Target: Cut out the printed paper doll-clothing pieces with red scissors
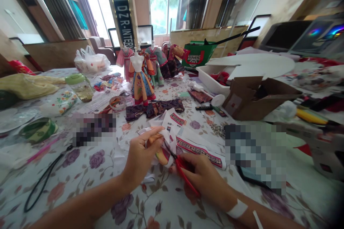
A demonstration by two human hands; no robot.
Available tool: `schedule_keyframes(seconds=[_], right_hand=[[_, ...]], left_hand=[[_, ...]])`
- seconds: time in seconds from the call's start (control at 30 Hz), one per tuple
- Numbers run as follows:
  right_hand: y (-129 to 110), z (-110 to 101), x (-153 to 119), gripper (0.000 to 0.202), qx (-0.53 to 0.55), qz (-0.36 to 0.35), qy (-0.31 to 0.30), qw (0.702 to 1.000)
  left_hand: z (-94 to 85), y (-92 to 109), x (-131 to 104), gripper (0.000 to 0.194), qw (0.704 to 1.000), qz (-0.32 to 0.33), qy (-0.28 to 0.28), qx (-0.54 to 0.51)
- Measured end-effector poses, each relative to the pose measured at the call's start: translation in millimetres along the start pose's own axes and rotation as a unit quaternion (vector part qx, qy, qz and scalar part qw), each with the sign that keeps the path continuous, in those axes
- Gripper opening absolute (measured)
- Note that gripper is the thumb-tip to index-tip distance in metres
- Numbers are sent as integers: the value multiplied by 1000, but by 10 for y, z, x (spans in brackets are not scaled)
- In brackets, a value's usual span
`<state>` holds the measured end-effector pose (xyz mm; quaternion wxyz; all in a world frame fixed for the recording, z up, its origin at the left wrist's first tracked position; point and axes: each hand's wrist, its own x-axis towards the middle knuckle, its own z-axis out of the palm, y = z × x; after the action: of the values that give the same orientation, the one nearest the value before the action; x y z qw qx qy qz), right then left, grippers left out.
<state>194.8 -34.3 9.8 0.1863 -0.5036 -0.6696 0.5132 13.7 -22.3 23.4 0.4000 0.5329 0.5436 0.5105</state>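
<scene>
My left hand (142, 153) pinches a piece of printed fabric (162, 154) with orange, yellow and red patches and white edges. In my right hand (202, 171) are red-handled scissors (185, 177), their dark blades pointing up and left into the fabric beside my left thumb. How far the blades are apart is hard to make out. White fabric with a red and black patterned border (201, 152) lies just beyond and to the right of my hands. Dark paisley cloth (156, 109) lies flat farther back. White strips are stuck on my right wrist and forearm.
Small dress forms in colourful dresses (142, 82) stand at the back. To the right are a cardboard box (242, 100), a white tray (212, 80) and a sewing machine (317, 146). On the left lie a green tape roll (37, 129) and a jar (80, 87).
</scene>
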Motion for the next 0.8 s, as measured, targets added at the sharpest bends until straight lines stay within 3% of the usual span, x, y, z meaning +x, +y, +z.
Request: schedule_keyframes(seconds=[0.13, 0.33, 0.63, 0.8], right_hand=[[37, 25, 9, 28, 128, 40, -38, 990], [19, 22, 22, 28, 168, 51, -30, 984], [7, 11, 17, 29, 195, 47, -48, 978], [14, 18, 15, 32, 192, 46, -55, 979]], left_hand=[[-11, 16, 11, 34, 1000, 5, -19, 1], [-19, 44, 24, 35, 1000, -9, 3, 3], [-5, -18, 9, 37, 998, -20, -11, -63], [-2, -18, -17, 42, 990, -65, -25, -122]])
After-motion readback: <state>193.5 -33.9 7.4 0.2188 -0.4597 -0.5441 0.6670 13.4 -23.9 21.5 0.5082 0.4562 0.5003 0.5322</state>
